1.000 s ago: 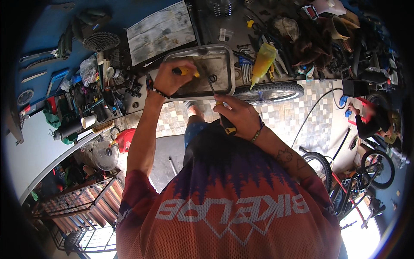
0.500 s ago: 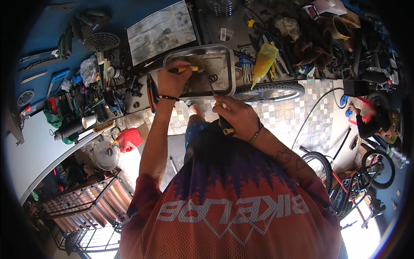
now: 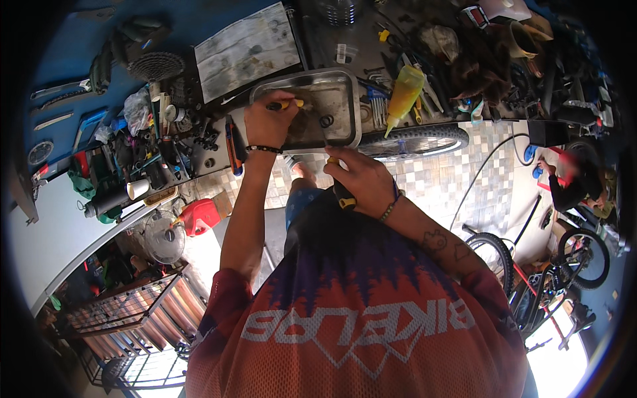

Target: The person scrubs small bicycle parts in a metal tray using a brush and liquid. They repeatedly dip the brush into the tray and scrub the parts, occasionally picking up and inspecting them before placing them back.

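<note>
My left hand (image 3: 265, 126) is over the left part of a shallow metal tray (image 3: 356, 109). It is closed on a tool with a black-and-yellow handle (image 3: 284, 105); the working end is too unclear to name. My right hand (image 3: 365, 178) is just off the tray's near edge, closed round a screwdriver (image 3: 346, 198) with a black-and-yellow handle. The thin shaft reaches forward over the tray rim. Close to its tip is a small black ring (image 3: 326, 121); whether they touch I cannot tell. Dark, dirty residue covers the tray's bottom.
Left of the tray lie pliers (image 3: 234, 146) with orange-and-black handles. Behind it is a stained sheet (image 3: 249, 50). To the right are a yellow squeeze bottle (image 3: 405, 96) and many tools; a bicycle wheel (image 3: 421, 142) sits below the bench edge. Another person (image 3: 584, 182) is at far right.
My left hand has shifted slightly to the right with its tool. My right hand and the screwdriver have moved a little to the left.
</note>
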`<state>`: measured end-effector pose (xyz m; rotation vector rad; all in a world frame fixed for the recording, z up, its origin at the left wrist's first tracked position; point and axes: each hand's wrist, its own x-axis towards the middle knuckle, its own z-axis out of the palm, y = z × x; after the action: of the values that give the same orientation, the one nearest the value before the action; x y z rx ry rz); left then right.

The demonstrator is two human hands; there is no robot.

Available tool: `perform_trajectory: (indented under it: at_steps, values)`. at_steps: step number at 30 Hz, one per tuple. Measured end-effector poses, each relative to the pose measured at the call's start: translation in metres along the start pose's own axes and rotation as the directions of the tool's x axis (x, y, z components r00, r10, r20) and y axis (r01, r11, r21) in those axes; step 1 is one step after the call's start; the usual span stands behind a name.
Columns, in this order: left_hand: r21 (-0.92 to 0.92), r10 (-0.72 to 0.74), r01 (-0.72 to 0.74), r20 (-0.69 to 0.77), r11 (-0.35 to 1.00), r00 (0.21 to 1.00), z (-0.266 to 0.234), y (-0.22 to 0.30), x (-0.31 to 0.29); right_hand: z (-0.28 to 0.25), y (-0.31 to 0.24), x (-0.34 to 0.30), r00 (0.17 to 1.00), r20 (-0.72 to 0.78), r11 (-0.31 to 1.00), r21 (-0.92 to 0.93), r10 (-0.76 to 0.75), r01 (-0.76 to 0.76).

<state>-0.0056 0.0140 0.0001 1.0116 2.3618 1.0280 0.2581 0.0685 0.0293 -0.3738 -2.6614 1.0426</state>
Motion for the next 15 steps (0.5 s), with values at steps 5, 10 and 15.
perform_trajectory:
  at_steps: [5,10,15]
  values:
    - [-0.022,0.016,-0.016,0.012,1.000,1.000,-0.002,0.012,0.002,0.005,0.001,0.000,1.000,-0.014,1.000,-0.023,-0.008,0.007]
    - [-0.056,0.086,-0.076,0.197,0.996,0.977,-0.006,0.023,0.000,0.001,-0.003,0.001,1.000,-0.009,1.000,-0.003,0.003,-0.003]
    - [0.054,0.031,-0.040,0.155,0.998,0.987,-0.008,0.025,0.011,0.003,-0.004,0.001,1.000,-0.023,1.000,0.019,0.001,-0.001]
